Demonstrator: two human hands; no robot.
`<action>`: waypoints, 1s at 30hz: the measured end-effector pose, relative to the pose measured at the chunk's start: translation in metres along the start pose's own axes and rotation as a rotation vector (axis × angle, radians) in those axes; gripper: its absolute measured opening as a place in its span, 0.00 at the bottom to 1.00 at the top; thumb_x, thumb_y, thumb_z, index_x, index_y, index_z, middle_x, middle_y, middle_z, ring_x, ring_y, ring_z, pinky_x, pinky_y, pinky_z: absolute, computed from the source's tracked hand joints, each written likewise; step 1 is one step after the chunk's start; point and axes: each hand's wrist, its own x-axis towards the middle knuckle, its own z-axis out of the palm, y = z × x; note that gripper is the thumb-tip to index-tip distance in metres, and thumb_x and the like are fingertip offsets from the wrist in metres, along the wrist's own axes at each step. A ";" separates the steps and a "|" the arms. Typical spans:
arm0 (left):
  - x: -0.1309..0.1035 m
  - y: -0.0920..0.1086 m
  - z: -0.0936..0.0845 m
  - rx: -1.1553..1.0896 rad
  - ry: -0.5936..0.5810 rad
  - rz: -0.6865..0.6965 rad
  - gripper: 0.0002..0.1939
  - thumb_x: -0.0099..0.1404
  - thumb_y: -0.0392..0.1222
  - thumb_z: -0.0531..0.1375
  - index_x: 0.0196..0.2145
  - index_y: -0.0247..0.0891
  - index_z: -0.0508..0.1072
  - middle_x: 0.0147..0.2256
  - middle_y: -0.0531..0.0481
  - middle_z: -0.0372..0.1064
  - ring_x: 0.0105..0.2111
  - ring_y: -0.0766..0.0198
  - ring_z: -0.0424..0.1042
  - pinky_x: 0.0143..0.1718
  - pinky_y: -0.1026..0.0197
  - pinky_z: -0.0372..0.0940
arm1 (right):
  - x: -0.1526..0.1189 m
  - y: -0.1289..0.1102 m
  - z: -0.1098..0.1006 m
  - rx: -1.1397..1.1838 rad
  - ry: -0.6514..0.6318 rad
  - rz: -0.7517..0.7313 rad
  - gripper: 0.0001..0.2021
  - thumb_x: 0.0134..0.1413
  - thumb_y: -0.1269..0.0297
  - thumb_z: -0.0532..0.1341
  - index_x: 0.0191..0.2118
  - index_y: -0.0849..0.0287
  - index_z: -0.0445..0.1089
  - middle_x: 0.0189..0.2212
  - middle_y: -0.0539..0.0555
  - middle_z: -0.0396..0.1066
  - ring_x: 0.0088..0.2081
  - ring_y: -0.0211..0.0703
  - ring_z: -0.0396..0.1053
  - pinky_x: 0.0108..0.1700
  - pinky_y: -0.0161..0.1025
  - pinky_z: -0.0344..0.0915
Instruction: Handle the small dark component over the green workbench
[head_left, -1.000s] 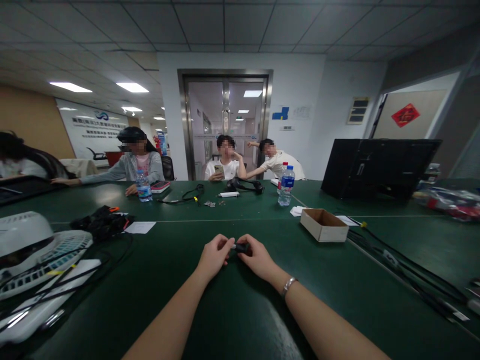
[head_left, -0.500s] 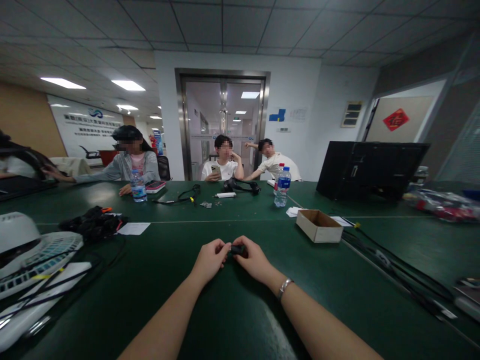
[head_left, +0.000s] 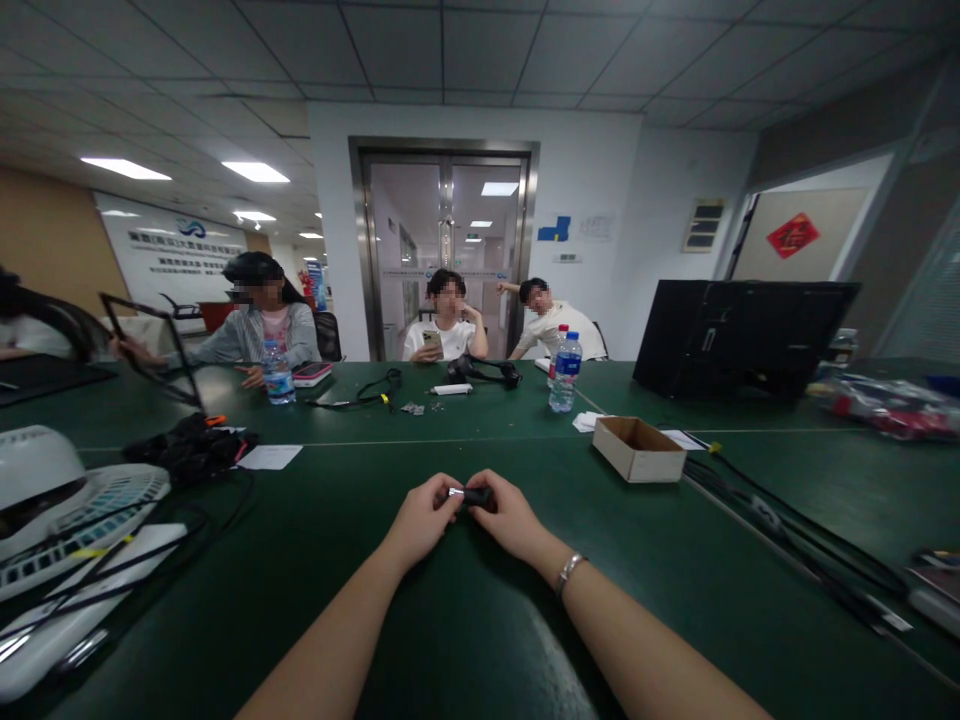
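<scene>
Between my two hands, just above the green table, is a small black tube-like object (head_left: 475,496) with a shiny silver end at its left. My left hand (head_left: 422,515) pinches the silver end between thumb and fingers. Closed around the black end from the other side is my right hand (head_left: 511,515), with a metal bracelet on its wrist. The fingers cover much of the object, so its exact kind cannot be made out.
An open cardboard box (head_left: 639,452) sits to the right, near black cables (head_left: 787,540). At left are a white fan-like device (head_left: 45,490) and a black tangle (head_left: 184,450). Bottles (head_left: 565,372) and a monitor (head_left: 739,335) stand farther back. Several people sit across the table (head_left: 360,470).
The silver end now shows beside my left thumb, where before only the black part was visible. My hands have barely moved. At far left, a person has raised a dark frame.
</scene>
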 end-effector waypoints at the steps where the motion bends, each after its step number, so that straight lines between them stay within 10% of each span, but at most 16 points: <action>1: 0.001 -0.001 0.001 0.004 0.011 -0.015 0.18 0.60 0.55 0.52 0.38 0.39 0.68 0.28 0.52 0.66 0.27 0.67 0.66 0.21 0.70 0.58 | 0.000 0.000 0.000 -0.003 -0.001 -0.007 0.13 0.44 0.78 0.59 0.38 0.58 0.67 0.34 0.49 0.67 0.35 0.40 0.65 0.36 0.35 0.61; 30: 0.005 -0.007 0.003 0.003 0.070 -0.046 0.20 0.59 0.58 0.53 0.33 0.38 0.69 0.25 0.52 0.67 0.25 0.66 0.67 0.21 0.69 0.61 | 0.002 0.004 0.001 -0.009 0.002 0.053 0.14 0.44 0.77 0.59 0.39 0.58 0.66 0.33 0.48 0.66 0.30 0.36 0.63 0.31 0.33 0.59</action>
